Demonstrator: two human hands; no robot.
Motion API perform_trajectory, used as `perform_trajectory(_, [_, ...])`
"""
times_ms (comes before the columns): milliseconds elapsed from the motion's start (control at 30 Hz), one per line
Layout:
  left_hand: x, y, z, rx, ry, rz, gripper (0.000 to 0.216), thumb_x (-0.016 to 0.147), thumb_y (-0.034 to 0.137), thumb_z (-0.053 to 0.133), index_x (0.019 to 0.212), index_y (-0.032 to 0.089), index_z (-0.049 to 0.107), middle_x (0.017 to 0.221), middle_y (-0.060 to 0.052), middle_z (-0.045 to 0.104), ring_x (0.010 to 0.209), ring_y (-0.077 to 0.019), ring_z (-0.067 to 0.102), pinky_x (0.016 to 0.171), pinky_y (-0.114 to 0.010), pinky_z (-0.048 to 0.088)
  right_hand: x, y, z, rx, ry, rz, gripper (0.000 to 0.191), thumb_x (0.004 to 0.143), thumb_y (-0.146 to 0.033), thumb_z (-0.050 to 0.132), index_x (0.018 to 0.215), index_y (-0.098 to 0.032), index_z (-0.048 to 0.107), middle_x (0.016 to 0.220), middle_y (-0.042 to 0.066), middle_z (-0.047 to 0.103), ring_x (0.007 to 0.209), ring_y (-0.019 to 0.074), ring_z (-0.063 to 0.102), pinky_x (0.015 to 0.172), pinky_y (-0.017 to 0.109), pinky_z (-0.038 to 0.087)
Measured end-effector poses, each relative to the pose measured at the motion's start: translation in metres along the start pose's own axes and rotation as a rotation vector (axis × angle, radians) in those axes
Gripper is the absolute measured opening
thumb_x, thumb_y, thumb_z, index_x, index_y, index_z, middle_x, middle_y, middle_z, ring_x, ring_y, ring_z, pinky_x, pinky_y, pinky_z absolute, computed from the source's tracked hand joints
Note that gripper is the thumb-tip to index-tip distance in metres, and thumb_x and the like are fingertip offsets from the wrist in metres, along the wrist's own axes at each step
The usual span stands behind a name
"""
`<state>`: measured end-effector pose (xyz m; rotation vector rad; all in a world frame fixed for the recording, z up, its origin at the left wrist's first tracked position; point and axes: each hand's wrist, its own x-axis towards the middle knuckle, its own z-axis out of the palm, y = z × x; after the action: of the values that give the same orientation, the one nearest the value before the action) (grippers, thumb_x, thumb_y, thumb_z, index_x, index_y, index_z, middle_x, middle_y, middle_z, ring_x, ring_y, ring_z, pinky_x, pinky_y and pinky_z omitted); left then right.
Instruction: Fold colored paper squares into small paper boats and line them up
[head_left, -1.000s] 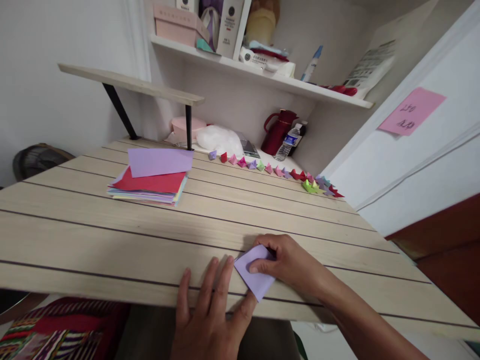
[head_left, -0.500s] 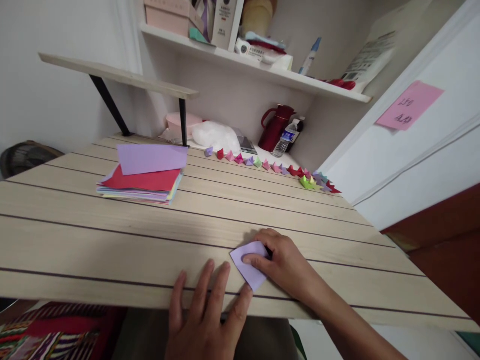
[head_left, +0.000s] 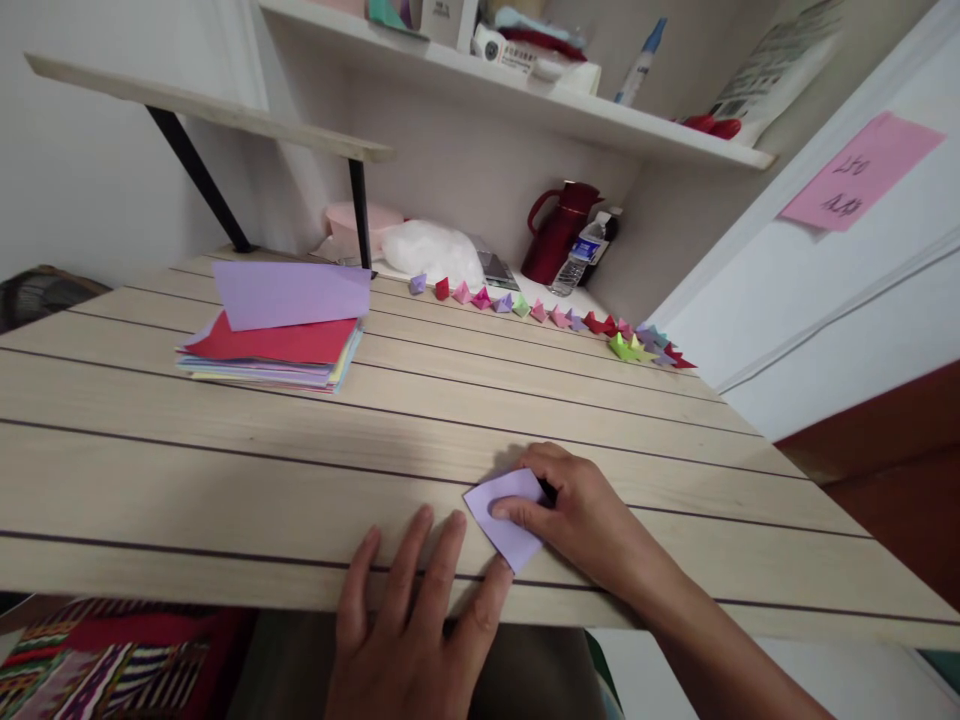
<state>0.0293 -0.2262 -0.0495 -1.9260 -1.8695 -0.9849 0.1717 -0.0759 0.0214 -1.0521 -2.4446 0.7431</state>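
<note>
A small folded square of purple origami paper (head_left: 504, 530) lies at the front of the table, one corner toward me. My right hand (head_left: 577, 520) grips its right side, thumb on top and the other fingers curled behind and partly hidden. Spread flat at the table's front edge, my left hand (head_left: 420, 620) has its thumb tip at the paper's near corner. Farther back on the left is a stack of coloured paper (head_left: 270, 345), red on top, with a folded purple sheet (head_left: 296, 295) standing on it.
A row of small folded paper boats (head_left: 540, 310) runs along the table's back edge. Behind it stand a dark red jug (head_left: 559, 235) and a water bottle (head_left: 581, 258). A raised wooden shelf (head_left: 210, 112) on black legs is at the left.
My view has tilted down slightly, so the background sits higher or farther out. Both hands and the purple square keep nearly the same pose.
</note>
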Motion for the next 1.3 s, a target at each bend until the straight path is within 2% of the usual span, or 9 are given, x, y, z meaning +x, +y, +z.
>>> perform_trajectory(233, [-0.001,-0.001,0.002,-0.007,0.033,-0.029,0.026,0.094,0.046,0.053,0.115,0.044,0.068,0.128,0.003,0.07,0.129,-0.0197,0.053,0.122,-0.041,0.009,-0.002,0.0,-0.001,0.009,-0.012,-0.027,0.012,0.084,-0.024,0.073,0.078,-0.019,0.065,0.078,0.002,0.061,0.079,0.0203,0.058,0.069,0.03,0.041])
perform_trajectory(367, [0.003,-0.002,0.001,-0.027,0.065,-0.038,0.036,0.098,0.036,0.049,0.132,0.034,0.059,0.129,0.003,0.07,0.122,-0.0157,0.059,0.123,-0.042,0.009,0.0,0.002,-0.001,-0.004,-0.023,-0.028,0.012,0.083,-0.024,0.074,0.078,-0.019,0.065,0.078,0.002,0.061,0.079,0.0202,0.058,0.068,0.03,0.041])
perform_trajectory(500, [0.009,0.001,-0.004,0.055,0.001,-0.071,0.042,0.1,0.038,0.043,0.142,0.042,0.048,0.137,0.001,0.065,0.12,-0.0159,0.061,0.123,-0.048,0.005,0.001,0.002,-0.003,-0.009,-0.038,-0.057,0.011,0.084,-0.022,0.073,0.077,-0.019,0.065,0.077,0.002,0.061,0.079,0.0199,0.058,0.069,0.029,0.041])
perform_trajectory(600, [0.011,0.003,-0.006,0.084,-0.055,-0.081,0.04,0.099,0.036,0.044,0.137,0.042,0.054,0.137,0.002,0.065,0.12,-0.0173,0.061,0.123,-0.048,0.0,0.001,0.002,-0.004,0.012,-0.049,-0.065,0.012,0.085,-0.025,0.074,0.077,-0.019,0.066,0.077,0.002,0.062,0.079,0.0201,0.058,0.069,0.03,0.042])
perform_trajectory(733, [0.01,0.003,-0.006,0.11,-0.075,-0.071,0.043,0.097,0.026,0.046,0.136,0.041,0.055,0.139,0.003,0.063,0.123,-0.0178,0.059,0.123,-0.05,-0.001,0.001,0.003,-0.005,0.074,-0.073,-0.059,0.01,0.086,-0.026,0.074,0.079,-0.02,0.069,0.078,0.002,0.063,0.08,0.0198,0.059,0.07,0.03,0.043])
perform_trajectory(933, [0.012,0.005,-0.005,0.083,-0.044,-0.097,0.037,0.099,0.047,0.041,0.131,0.043,0.059,0.138,0.004,0.064,0.12,-0.0178,0.06,0.124,-0.046,0.0,-0.001,0.003,-0.006,0.138,-0.081,-0.036,0.004,0.086,-0.025,0.074,0.084,-0.021,0.073,0.083,0.003,0.066,0.084,0.0206,0.061,0.073,0.03,0.045])
perform_trajectory(1300, [0.01,0.005,-0.004,0.087,-0.049,-0.086,0.038,0.098,0.037,0.048,0.135,0.041,0.056,0.138,0.003,0.064,0.121,-0.0187,0.059,0.124,-0.048,0.003,-0.001,0.004,-0.001,0.111,-0.037,-0.007,0.01,0.086,-0.03,0.076,0.081,-0.021,0.075,0.077,0.002,0.063,0.077,0.0194,0.06,0.068,0.029,0.044])
